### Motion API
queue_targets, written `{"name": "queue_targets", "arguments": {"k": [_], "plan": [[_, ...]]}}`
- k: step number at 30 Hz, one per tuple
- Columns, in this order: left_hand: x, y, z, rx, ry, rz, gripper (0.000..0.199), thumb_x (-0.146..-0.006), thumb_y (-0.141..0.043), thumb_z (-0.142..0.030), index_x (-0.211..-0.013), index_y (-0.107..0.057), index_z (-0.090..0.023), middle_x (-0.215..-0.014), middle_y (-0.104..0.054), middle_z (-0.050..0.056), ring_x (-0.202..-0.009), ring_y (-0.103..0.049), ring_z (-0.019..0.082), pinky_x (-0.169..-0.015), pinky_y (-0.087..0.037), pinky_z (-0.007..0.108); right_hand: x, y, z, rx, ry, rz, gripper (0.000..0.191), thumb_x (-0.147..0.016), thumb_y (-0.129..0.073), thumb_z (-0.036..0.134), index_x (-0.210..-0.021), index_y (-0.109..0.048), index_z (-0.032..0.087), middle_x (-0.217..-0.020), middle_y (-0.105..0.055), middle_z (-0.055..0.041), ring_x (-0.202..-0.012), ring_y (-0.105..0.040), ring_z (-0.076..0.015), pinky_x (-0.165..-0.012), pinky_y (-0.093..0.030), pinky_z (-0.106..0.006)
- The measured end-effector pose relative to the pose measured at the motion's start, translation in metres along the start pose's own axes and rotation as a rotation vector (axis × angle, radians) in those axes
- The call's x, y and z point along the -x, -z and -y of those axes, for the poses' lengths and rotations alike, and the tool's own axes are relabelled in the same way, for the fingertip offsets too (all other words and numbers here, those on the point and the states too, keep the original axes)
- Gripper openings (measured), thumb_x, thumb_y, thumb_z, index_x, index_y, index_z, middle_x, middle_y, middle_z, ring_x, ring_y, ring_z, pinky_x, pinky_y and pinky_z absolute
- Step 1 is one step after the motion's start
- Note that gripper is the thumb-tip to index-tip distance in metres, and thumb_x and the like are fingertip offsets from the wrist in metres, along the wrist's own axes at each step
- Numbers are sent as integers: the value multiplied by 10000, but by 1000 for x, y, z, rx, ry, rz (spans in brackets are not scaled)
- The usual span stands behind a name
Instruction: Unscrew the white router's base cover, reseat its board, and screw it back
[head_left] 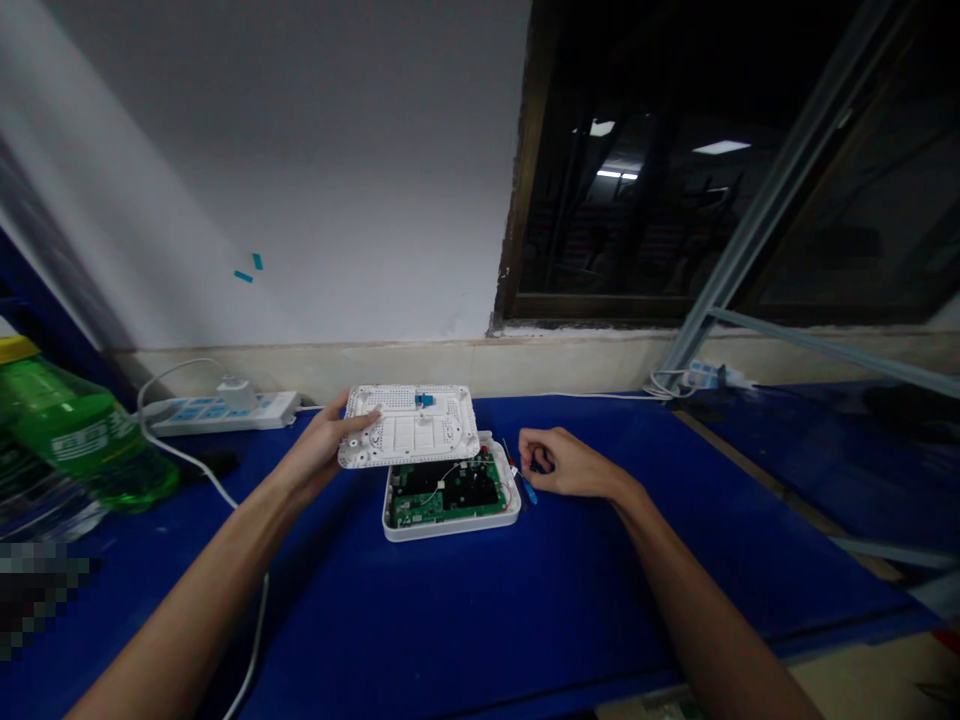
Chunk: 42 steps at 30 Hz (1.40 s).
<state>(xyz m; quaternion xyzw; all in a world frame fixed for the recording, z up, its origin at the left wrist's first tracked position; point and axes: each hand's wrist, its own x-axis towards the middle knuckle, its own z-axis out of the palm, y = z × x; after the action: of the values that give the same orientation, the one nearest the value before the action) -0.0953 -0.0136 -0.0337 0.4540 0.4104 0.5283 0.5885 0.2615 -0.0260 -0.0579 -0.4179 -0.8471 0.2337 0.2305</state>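
A white perforated plastic cover (401, 445) with a small blue connector (425, 400) on it is gripped at its left edge by my left hand (319, 445), thumb on top. The cover is held up over the rear of an open white case (450, 528), which lies on the blue table. Inside the case a green circuit board (420, 512) with black areas and thin wires shows. To the right of the case my right hand (566, 463) has its fingers curled together; whatever they hold is too small to name. A blue plug (531, 492) on a thin lead lies just beside those fingers.
On the blue table (450, 630), a power strip (262, 411) with a white adapter (237, 392) stands back left. A white cable (262, 610) runs toward the front. A green bottle (82, 430) is at far left. Another power strip (705, 376) lies near a metal frame (694, 340).
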Motion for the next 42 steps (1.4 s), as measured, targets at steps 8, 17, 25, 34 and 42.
{"name": "queue_targets", "arguments": {"k": [8, 17, 25, 34, 42], "plan": [[3, -6, 4, -23, 29, 35, 514, -681, -841, -206, -1146, -627, -165, -956, -743, 95, -702, -719, 220, -616, -572, 271, -6, 1, 2, -191, 1, 79, 205, -796, -528, 98, -895, -682, 191, -796, -685, -5, -701, -600, -140, -625, -440, -240], [4, -5, 4, -55, 21, 39, 510, -706, -824, -214, -1164, -605, -175, -993, -741, 97, -742, -720, 226, -659, -572, 286, -3, -7, 0, -122, -14, 105, 149, -704, -642, 103, -800, -578, 199, -647, -582, 54, -567, -513, -106, -506, -343, -207], [3, -2, 4, -92, 41, 78, 557, -710, -820, -251, -1211, -590, -173, -1002, -731, 108, -748, -713, 237, -639, -567, 304, -9, 1, 0, -356, -55, 135, 232, -824, -519, 165, -840, -750, 178, -799, -716, -33, -684, -599, -147, -641, -448, -267], [4, -1, 1, -124, 78, 91, 569, -721, -813, -233, -1228, -562, -170, -1023, -722, 120, -770, -703, 234, -650, -568, 306, -14, -12, 6, -449, 58, -7, 171, -852, -659, 269, -963, -772, 206, -953, -738, -68, -922, -668, -206, -862, -506, -361], [8, 1, -2, -134, 100, 151, 570, -711, -806, -212, -1227, -566, -175, -1020, -717, 110, -776, -695, 232, -653, -550, 304, -21, -19, 6, -273, 129, -340, 146, -852, -713, 341, -940, -790, 254, -955, -704, -62, -890, -646, -206, -813, -516, -357]]}}
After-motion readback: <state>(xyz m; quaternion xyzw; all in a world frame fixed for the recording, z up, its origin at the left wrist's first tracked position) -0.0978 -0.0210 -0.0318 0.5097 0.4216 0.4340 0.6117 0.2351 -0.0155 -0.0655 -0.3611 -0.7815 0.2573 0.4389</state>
